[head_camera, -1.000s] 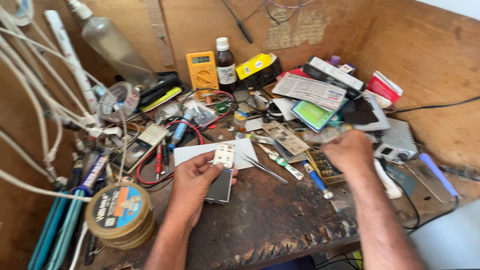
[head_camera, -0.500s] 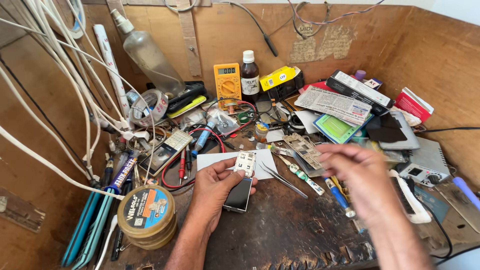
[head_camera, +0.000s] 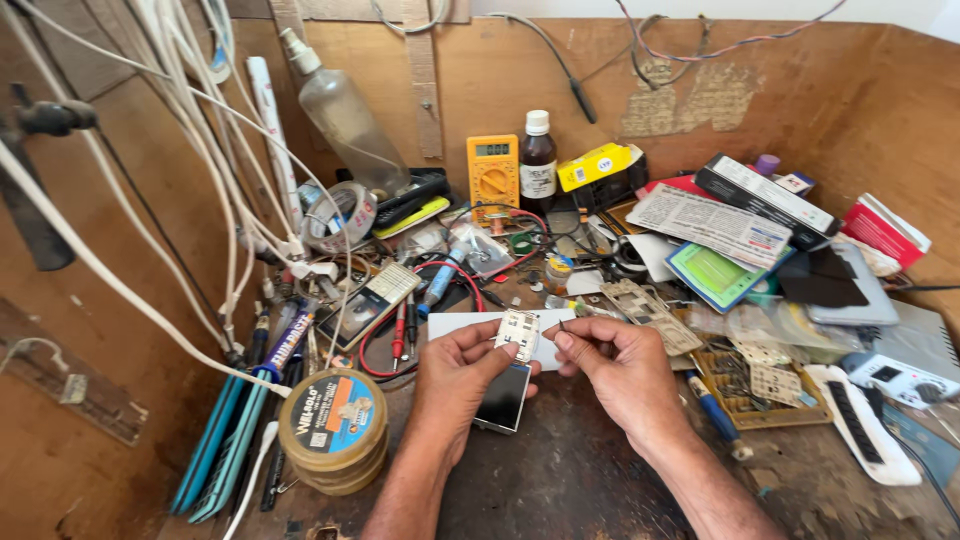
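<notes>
You have the small pale keypad board (head_camera: 518, 335) pinched in your left hand (head_camera: 462, 375), thumb and fingertips closed on its left edge, so it stands tilted above the front of the tabletop (head_camera: 560, 480). Under the same hand lies a small dark-screened phone body (head_camera: 503, 398), flat on the tabletop and partly covered by your palm; whether your fingers press on it is hard to tell. Your right hand (head_camera: 622, 368) is closed around a thin pointed tool (head_camera: 556, 326), whose tip sits right at the board's right edge, touching or nearly so.

So the board looks already out of the phone and in your grip, with the fine work on it only now starting; nothing shows it fitted back, and the phone body lies open-faced and unassembled.

Behind the board lies a white slab (head_camera: 540, 335), then red and black probe leads (head_camera: 405, 330), a yellow multimeter (head_camera: 493, 172) and a brown bottle (head_camera: 537, 162) against the back wall. A round tin (head_camera: 333, 425) sits to your left.
</notes>
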